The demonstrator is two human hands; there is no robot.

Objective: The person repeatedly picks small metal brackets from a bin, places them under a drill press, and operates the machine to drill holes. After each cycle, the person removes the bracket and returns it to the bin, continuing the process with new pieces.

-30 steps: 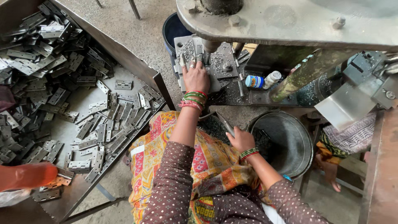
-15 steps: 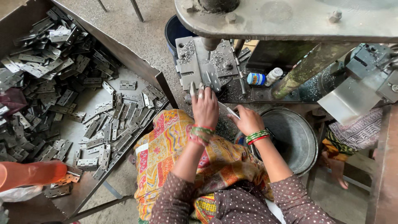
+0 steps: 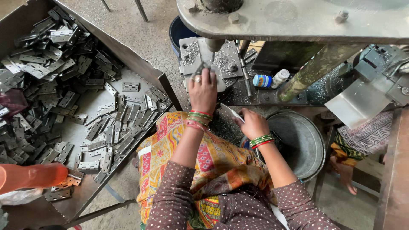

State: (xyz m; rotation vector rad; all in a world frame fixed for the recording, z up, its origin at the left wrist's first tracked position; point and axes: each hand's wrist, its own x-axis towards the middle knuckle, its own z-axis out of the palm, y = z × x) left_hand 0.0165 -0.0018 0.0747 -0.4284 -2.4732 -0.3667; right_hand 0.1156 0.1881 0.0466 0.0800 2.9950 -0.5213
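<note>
At far left of the frame, a big metal tray holds a heap of grey hinges — loose, piled, some lying flat near the tray's right edge. An orange bottle-like object sits at lower left, partly cut off.

Centre top: the left hand reaches up to the jig plate under the drill spindle. Fingers curled, pinching a single hinge piece against the plate, right below the bit. Metal shavings are scattered over the plate. Step in hand, as I judge it — seating the hinge for drilling.

Just right of centre, the right hand is loosely closed around a thin flat metal piece, held low over the lap and near the rim of a round metal basin. Cannot tell whether that piece is another hinge.

Further right: a small blue-and-white bottle lies on the machine bed, with a slanted green column beyond it. Another person's foot and patterned cloth show at right edge.

Next move likely calls for the hinge sitting flat and square under the bit, fingers kept clear of the spindle.
</note>
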